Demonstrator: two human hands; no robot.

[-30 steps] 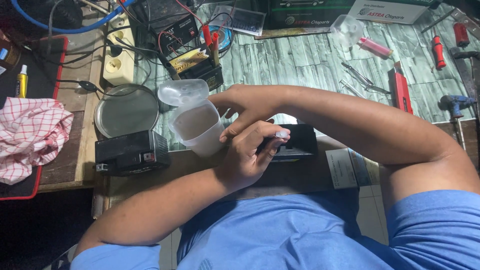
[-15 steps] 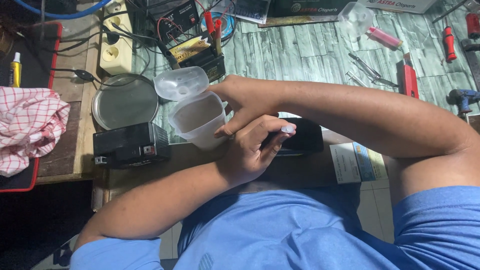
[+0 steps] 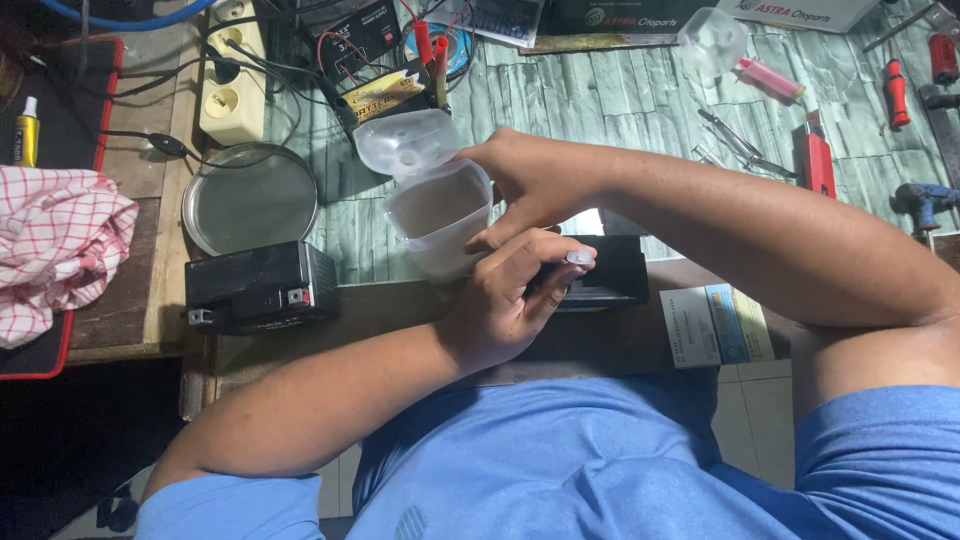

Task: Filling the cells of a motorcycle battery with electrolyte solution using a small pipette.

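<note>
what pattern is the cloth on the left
Red checks on white; the cloth shows clearly in the head view.

Right hand (image 3: 530, 185) gripping translucent plastic container (image 3: 440, 225) with flip lid (image 3: 405, 143) open, held over green-patterned tabletop (image 3: 620, 110). Left hand (image 3: 510, 300) crossed beneath, pinching small clear cap (image 3: 578, 257) at fingertips, just above black battery (image 3: 600, 272). Second black battery (image 3: 262, 287), round metal lid (image 3: 250, 198), red-checked cloth (image 3: 55, 250) off left.
</note>
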